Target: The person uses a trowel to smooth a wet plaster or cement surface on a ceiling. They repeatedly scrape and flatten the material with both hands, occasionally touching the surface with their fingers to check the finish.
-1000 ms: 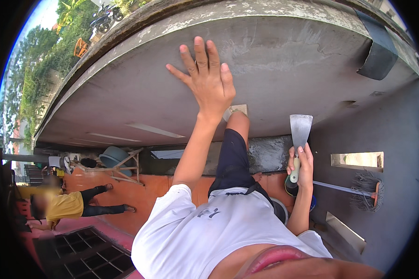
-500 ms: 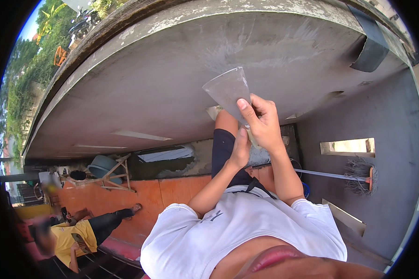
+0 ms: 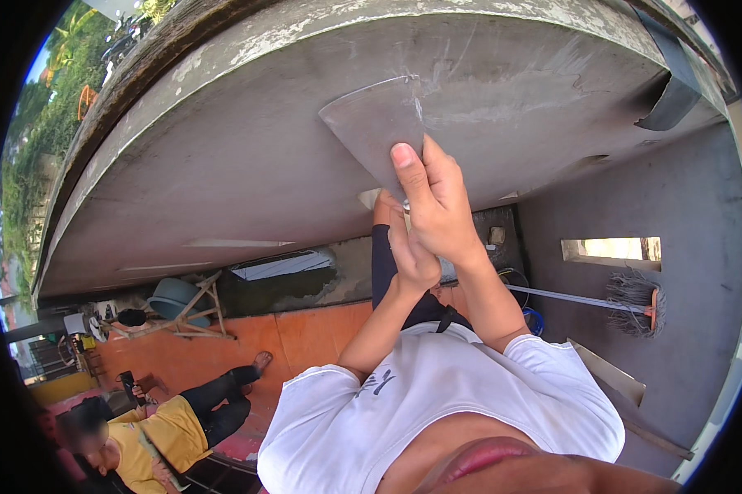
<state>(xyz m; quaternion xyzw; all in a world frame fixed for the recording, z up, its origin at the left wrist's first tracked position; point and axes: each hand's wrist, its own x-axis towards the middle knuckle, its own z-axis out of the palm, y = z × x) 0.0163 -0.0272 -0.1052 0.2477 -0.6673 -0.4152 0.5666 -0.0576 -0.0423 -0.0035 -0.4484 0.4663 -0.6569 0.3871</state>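
A putty knife (image 3: 375,123) with a wide, flared metal blade is raised against the grey plastered wall (image 3: 231,156) in front of me. My right hand (image 3: 443,198) grips it low on the blade, the thumb laid along the metal face and the fingers curled behind. Just below, my left hand (image 3: 414,262) is closed at the handle, which the hands mostly hide. The blade's far edge looks to be at or very near the wall. Pale smears and scratches mark the plaster to its right.
A mop (image 3: 634,305) leans by the right wall, near a slot opening (image 3: 611,249). A dark strip (image 3: 671,95) hangs over the wall's top at upper right. At left, a basin (image 3: 173,298) rests by a wooden trestle (image 3: 206,305). A person in yellow (image 3: 169,432) sits at lower left.
Both hands have moved up and slightly left with the putty knife, bringing its blade higher on the wall. My left hand has closed in beneath the right. The view has shifted slightly.
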